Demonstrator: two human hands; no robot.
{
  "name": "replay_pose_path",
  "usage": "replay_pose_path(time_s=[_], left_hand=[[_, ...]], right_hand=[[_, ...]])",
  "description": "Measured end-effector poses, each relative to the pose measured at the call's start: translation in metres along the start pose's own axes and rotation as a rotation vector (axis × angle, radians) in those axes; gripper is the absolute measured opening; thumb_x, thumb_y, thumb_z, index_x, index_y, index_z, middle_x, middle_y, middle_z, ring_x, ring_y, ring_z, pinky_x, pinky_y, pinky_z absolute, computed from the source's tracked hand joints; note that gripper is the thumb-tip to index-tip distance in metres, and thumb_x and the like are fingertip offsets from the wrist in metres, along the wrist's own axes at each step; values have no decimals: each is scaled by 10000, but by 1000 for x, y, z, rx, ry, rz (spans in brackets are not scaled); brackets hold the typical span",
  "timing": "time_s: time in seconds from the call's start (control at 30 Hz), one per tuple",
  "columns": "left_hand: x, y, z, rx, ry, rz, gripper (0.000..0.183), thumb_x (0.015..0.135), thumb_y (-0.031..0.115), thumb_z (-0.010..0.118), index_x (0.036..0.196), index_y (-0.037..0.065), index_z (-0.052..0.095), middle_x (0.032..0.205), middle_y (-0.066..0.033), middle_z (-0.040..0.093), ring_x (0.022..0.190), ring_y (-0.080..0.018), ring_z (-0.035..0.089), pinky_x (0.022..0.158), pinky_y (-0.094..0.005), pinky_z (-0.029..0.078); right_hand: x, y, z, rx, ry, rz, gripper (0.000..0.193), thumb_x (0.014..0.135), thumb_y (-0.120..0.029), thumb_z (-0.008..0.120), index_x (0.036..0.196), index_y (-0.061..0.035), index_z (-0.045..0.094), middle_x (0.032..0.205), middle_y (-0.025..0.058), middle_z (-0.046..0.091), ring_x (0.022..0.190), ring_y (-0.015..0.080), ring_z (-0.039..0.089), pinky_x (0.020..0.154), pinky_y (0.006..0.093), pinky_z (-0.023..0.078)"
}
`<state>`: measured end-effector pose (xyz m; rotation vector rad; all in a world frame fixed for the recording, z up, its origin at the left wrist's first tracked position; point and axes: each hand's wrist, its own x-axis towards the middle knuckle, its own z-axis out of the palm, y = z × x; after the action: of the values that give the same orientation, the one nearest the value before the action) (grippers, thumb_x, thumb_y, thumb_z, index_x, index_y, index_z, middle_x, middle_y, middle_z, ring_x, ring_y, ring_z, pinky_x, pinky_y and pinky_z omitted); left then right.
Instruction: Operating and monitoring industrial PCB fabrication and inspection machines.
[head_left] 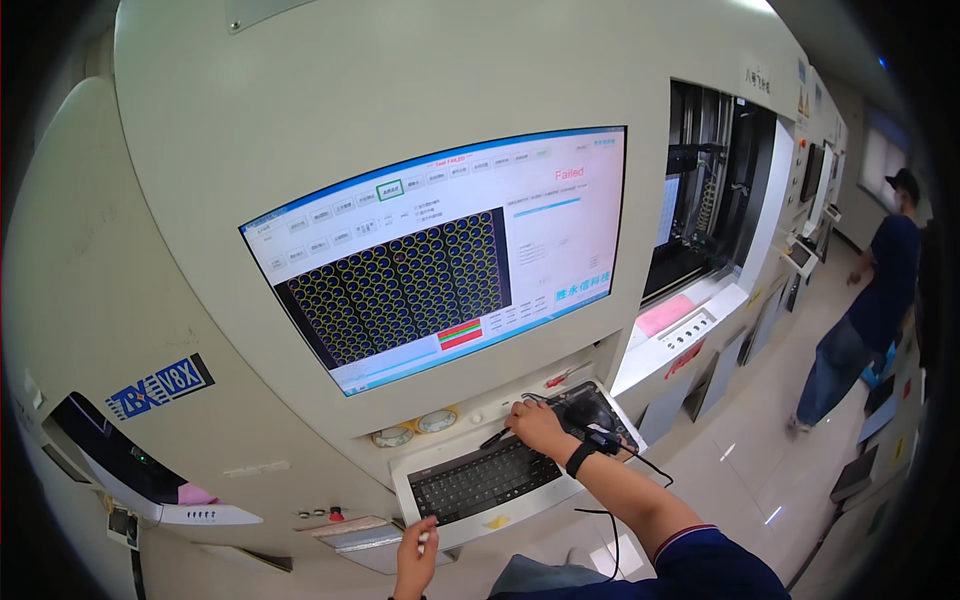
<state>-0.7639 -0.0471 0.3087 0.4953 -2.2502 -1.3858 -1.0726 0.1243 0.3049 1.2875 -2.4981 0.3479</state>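
My right hand [538, 428], with a dark band on its wrist, is over the upper right part of the black keyboard [485, 482]. Its bent fingers are at one end of a slim black pen-like object [492, 439], which slants down to the left by the keyboard's top edge. At the keyboard's lower left corner is my left hand [414, 562], its fingers closed on a small white object [423, 537] too small to name. The keyboard rests on a white shelf [530, 502] below a large lit screen [450, 250] showing rows of yellow-ringed circles.
Right of the keyboard lie a dark pad [622, 428] and a black cable [655, 468]. Two tape rolls [436, 420] stand behind it, near a red-handled tool [557, 380]. An open machine bay [708, 190] is at right. Farther off, a person [868, 290] stands in the aisle.
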Motion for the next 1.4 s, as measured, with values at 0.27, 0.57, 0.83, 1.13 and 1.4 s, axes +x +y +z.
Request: replay_pose_path(time_s=[0.27,0.57,0.83,1.13,1.4], left_hand=[[-42,-3,-10,-189,-101,-194,302,949,220,516,1165,14,565,1085,-116,623,1045,-203,563,879,-304,443],[-46,31,9,196,114,133,355,920,220,537,1200,2,538,1168,-169,584,1142,-319,501,1008,-417,349],[-34,49,17,451,-424,229,229,916,176,491,1025,-4,583,806,-255,603,728,-428,560,671,-481,434],[-23,52,50,232,-364,478,322,977,259,425,1187,47,544,850,-206,599,748,-299,579,678,-398,453],[-32,91,38,63,-624,-192,374,986,321,411,1246,76,521,1084,-224,631,984,-260,624,845,-334,461]], right_hand=[[0,0,12,-63,12,-49,125,792,-136,525,863,-129,628,923,64,566,948,229,557,808,378,430],[-37,-58,-37,450,-236,-241,180,836,-191,584,1001,-122,601,948,95,641,866,294,627,758,414,467],[-110,-89,-101,972,-347,-133,203,859,-245,621,962,-70,622,884,72,633,814,224,621,717,337,472],[-131,-111,-86,1760,-340,218,194,836,-206,699,890,-27,645,780,35,643,712,112,591,631,262,487],[-132,-116,-88,1767,-464,336,256,837,-265,699,892,-20,647,785,45,654,732,107,576,635,278,485]])
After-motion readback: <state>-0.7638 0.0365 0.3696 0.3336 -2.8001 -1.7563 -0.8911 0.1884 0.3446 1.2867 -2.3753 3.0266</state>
